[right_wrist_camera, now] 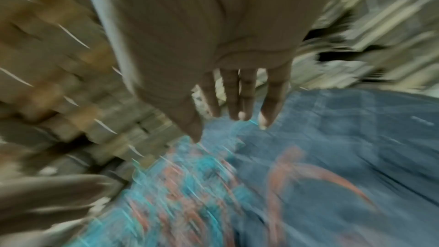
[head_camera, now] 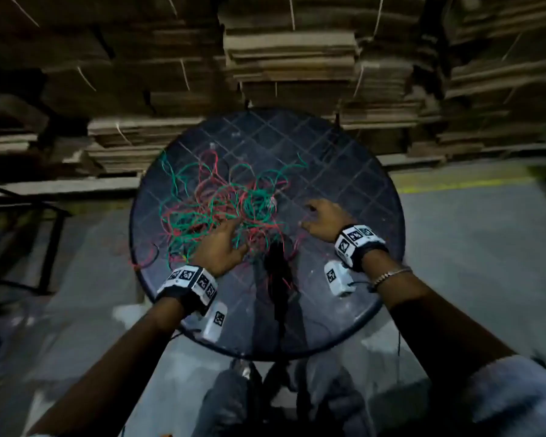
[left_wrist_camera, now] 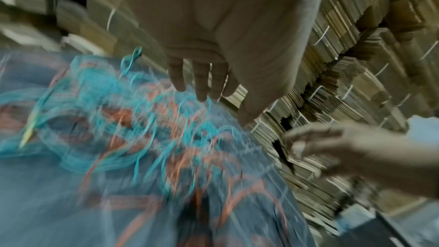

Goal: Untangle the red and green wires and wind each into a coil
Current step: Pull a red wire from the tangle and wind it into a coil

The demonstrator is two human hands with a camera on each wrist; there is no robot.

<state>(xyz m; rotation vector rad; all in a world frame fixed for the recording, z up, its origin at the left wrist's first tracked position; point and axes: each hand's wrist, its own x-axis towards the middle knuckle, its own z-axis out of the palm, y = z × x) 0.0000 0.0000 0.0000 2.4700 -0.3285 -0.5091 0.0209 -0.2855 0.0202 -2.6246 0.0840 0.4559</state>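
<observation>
- Red wire (head_camera: 202, 187) and green wire (head_camera: 256, 197) lie tangled together, centre-left on the round dark bench (head_camera: 360, 171).
- Left hand (head_camera: 221, 244), fingers spread and fairly straight, rests on the tangle's lower edge, gripping nothing.
- Right hand (head_camera: 323, 220) hovers beside the tangle, fingers loose, holding nothing.
- Stacked cardboard (head_camera: 290, 55) fills the upper frame.

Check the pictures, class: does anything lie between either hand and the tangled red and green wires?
Nothing visible does. The left hand is already at the near edge of the wire tangle on the round table; the right hand is beside it, with only bare tabletop between.
</observation>
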